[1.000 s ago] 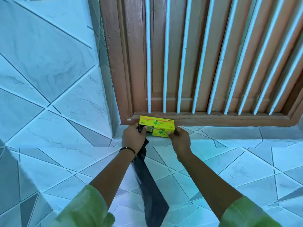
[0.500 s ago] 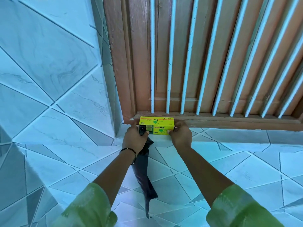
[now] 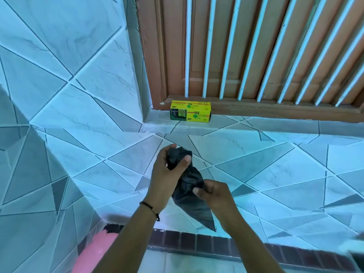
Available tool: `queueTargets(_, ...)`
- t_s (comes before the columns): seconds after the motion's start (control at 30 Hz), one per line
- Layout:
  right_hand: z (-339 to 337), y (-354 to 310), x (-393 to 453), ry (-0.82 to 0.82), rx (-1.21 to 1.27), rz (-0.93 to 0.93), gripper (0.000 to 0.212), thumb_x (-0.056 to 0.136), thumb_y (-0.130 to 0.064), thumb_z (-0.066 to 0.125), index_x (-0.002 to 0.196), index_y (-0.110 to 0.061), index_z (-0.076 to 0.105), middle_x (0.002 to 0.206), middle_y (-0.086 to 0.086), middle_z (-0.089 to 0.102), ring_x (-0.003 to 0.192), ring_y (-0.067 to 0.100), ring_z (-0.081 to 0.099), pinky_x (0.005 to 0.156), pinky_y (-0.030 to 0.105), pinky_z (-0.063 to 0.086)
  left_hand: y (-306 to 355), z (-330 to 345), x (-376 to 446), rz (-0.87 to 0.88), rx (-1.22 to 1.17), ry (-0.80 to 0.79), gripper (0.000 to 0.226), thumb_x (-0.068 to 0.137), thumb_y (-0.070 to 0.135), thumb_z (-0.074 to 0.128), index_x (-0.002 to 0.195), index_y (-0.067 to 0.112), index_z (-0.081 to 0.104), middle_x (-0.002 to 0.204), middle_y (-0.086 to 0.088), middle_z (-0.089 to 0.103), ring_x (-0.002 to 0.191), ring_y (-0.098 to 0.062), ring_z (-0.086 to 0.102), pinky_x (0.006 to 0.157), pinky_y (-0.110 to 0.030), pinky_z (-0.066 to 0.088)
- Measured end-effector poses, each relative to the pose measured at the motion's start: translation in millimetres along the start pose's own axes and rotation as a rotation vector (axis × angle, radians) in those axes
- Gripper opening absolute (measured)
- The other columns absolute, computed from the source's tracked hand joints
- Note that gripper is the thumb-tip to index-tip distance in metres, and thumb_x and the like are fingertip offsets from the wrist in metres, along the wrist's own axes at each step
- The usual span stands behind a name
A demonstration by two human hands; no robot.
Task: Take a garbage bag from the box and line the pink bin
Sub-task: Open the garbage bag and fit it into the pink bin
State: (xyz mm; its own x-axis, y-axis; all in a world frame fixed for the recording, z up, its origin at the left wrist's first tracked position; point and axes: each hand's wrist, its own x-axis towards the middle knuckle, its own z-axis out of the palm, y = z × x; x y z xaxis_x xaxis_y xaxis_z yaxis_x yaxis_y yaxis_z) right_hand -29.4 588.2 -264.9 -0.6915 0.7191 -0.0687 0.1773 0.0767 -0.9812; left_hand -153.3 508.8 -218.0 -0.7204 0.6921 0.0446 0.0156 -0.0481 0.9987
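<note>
- You see one yellow box point(image 3: 190, 113) of bin bags; it stands on the ledge, against the foot of the wooden frame.
- You have one black garbage bag point(image 3: 189, 186), bunched up.
- You see two hands: one left hand point(image 3: 165, 178) and one right hand point(image 3: 214, 194). Both grip the bag.
- There is one pink bin point(image 3: 92, 253), only a blurred part of it, at the bottom edge.
- One dark bracelet point(image 3: 150, 209) is on the left wrist.
- You can count about twelve white bars point(image 3: 206, 56) in front of the wooden panel; the ones at the far right run out of the view, so the count is not sure.
</note>
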Motion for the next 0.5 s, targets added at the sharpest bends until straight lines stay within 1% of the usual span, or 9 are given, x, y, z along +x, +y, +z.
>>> queueTargets(0.07,-7,-3,-5,0.045,0.087,-0.019,0.006,0.083,-0.006,0.066,0.078,-0.003,0.069,0.069,0.002,0.067,0.067,0.014,0.059,0.07,0.029,0.047,-8,-5,-10,-0.043,0.017,-0.078,0.071,0.062,0.046,0.074,0.125,0.025,0.048,0.117,0.007,0.062,0.107,-0.009,0.061,0.092,-0.028,0.051)
queueTargets(0.13,-12,-10,-11,0.054,0.211,-0.036,0.006,0.083,-0.003,0.065,0.083,-0.005,0.07,0.077,0.004,0.073,0.074,0.017,0.066,0.077,0.031,0.053,-16,-8,-19,-0.144,0.025,-0.139,0.085,0.057,0.051,0.08,0.13,0.026,0.044,0.12,0.004,0.062,0.107,-0.012,0.063,0.09,-0.03,0.053)
queueTargets(0.17,-15,-14,-13,0.06,0.259,-0.047,0.006,0.083,-0.003,0.064,0.085,-0.004,0.07,0.08,0.008,0.074,0.077,0.02,0.067,0.08,0.034,0.054,-19,-9,-22,-0.185,0.036,-0.173,0.083,0.06,0.048,0.081,0.131,0.024,0.045,0.118,0.001,0.064,0.105,-0.015,0.064,0.09,-0.031,0.054)
queueTargets(0.2,-17,-16,-14,0.064,0.296,-0.059,0.008,0.083,-0.003,0.064,0.088,-0.002,0.07,0.085,0.011,0.074,0.081,0.022,0.067,0.082,0.035,0.054,-22,-8,-24,-0.204,0.05,-0.206,0.073,0.065,0.04,0.081,0.128,0.021,0.049,0.114,-0.002,0.068,0.103,-0.018,0.066,0.089,-0.031,0.055)
queueTargets(0.27,-20,-20,-18,0.039,0.364,-0.083,0.014,0.082,-0.004,0.065,0.095,-0.002,0.069,0.093,0.012,0.074,0.088,0.024,0.068,0.082,0.033,0.055,-20,-6,-27,-0.173,0.07,-0.238,0.036,0.077,0.021,0.074,0.11,0.014,0.063,0.101,-0.004,0.074,0.095,-0.02,0.07,0.083,-0.026,0.056)
queueTargets(0.33,-27,-19,-21,-0.052,0.415,-0.069,0.029,0.075,-0.006,0.073,0.103,-0.005,0.066,0.097,0.009,0.075,0.091,0.022,0.069,0.078,0.028,0.055,-14,-5,-26,-0.149,0.0,-0.205,0.017,0.082,0.013,0.067,0.099,0.009,0.069,0.096,-0.007,0.075,0.09,-0.022,0.07,0.082,-0.029,0.056)
queueTargets(0.4,-35,-18,-25,-0.203,0.338,-0.018,0.041,0.071,-0.004,0.074,0.11,-0.008,0.062,0.099,0.006,0.075,0.093,0.019,0.07,0.077,0.024,0.054,-5,-6,-21,-0.163,-0.159,-0.194,0.02,0.085,0.012,0.062,0.102,0.003,0.068,0.099,-0.012,0.073,0.091,-0.025,0.069,0.086,-0.034,0.056)
queueTargets(0.47,-38,-14,-30,-0.282,0.17,0.025,0.035,0.073,0.001,0.074,0.105,-0.01,0.067,0.097,0.002,0.076,0.092,0.016,0.07,0.078,0.023,0.053,4,-6,-17,-0.188,-0.309,-0.201,0.026,0.086,0.017,0.06,0.106,0.001,0.065,0.104,-0.012,0.071,0.094,-0.023,0.067,0.086,-0.032,0.056)
queueTargets(0.5,-38,-11,-32,-0.26,0.12,0.034,0.028,0.074,0.002,0.072,0.099,-0.011,0.07,0.093,0.0,0.076,0.089,0.015,0.071,0.078,0.022,0.053,6,-6,-16,-0.187,-0.343,-0.195,0.03,0.084,0.023,0.061,0.106,0.003,0.065,0.104,-0.011,0.071,0.095,-0.022,0.067,0.085,-0.03,0.056)
